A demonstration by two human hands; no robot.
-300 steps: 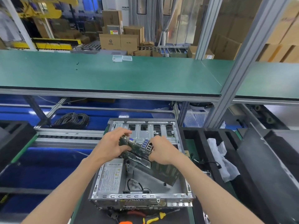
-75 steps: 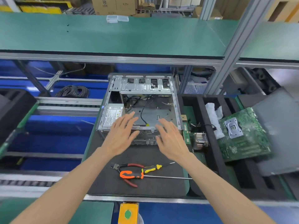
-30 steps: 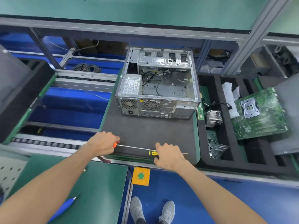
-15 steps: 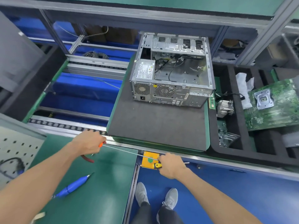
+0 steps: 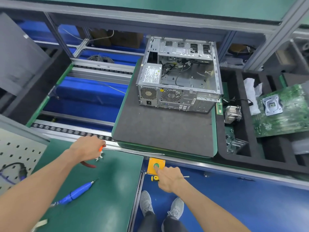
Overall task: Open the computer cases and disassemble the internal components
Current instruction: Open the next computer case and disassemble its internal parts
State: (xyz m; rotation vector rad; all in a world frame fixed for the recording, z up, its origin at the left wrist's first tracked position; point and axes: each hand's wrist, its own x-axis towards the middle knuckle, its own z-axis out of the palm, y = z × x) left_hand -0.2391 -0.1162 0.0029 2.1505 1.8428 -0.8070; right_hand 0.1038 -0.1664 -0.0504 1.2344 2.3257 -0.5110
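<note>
- The left hand (image 5: pixel 87 149) is curled round a bundle of tools: an orange handle (image 5: pixel 100 148) pokes out past the knuckles, red plier grips (image 5: pixel 87 164) curve out below the palm, and pale metal jaws show beside the fingers.
- A long thin shaft (image 5: pixel 137 152) runs from that hand to the right, along the bench edge.
- The hand rests over the green side table (image 5: pixel 103 190), at its far corner.
- The right hand (image 5: pixel 168 179) keeps three fingers folded round a yellow screwdriver (image 5: pixel 154 178), whose metal tip sticks out on the far side of the hand.
- Its forefinger is straight and presses the green button (image 5: pixel 156 165) in the yellow box (image 5: pixel 151 169) on the front rail.
- The case (image 5: pixel 179 76) lies open-side up at the far end of the dark mat (image 5: pixel 160 131), well apart from both hands.
- Inside it are loose black cables and, in the left near corner, the power supply (image 5: pixel 152 73).
- Right of the mat, a black foam tray (image 5: pixel 247 124) holds a heatsink (image 5: pixel 232 113), a white cloth (image 5: pixel 252 91) and the green motherboard (image 5: pixel 287 114), which lies tilted across its compartments.
- A blue pen-shaped tool (image 5: pixel 75 193) lies on the side table, near the left forearm.
- Grey shoes (image 5: pixel 146 202) show on the floor below the button.
</note>
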